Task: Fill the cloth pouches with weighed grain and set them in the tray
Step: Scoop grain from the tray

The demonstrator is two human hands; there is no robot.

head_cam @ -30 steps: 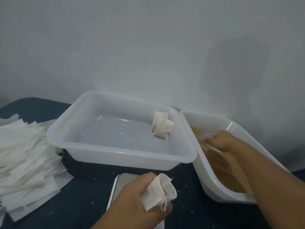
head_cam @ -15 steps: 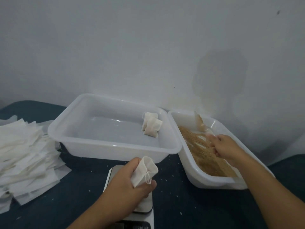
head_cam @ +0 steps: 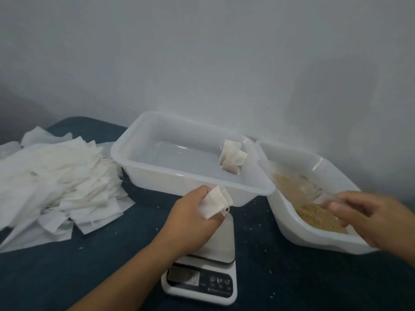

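Observation:
My left hand (head_cam: 193, 218) grips an empty white cloth pouch (head_cam: 213, 203) by its side, mouth up, above the platform of a small kitchen scale (head_cam: 221, 241). My right hand (head_cam: 368, 218), blurred by motion, is over the near corner of the white grain tub (head_cam: 289, 218) and seems to hold a clear plastic scoop (head_cam: 314, 191) heaped with brown grain (head_cam: 318, 217). The white tray (head_cam: 190, 176) stands behind the scale, with two filled pouches (head_cam: 232, 158) lying in its far right corner.
A big loose pile of flat empty pouches (head_cam: 56, 182) covers the dark blue tabletop (head_cam: 89, 265) at the left. The scale's display (head_cam: 184, 276) faces me at the near edge. A pale wall rises right behind the tray and tub.
My right hand has drawn back from deep in the grain tub to its near corner, bringing grain up. My left hand still grips the pouch over the scale. The view has shifted.

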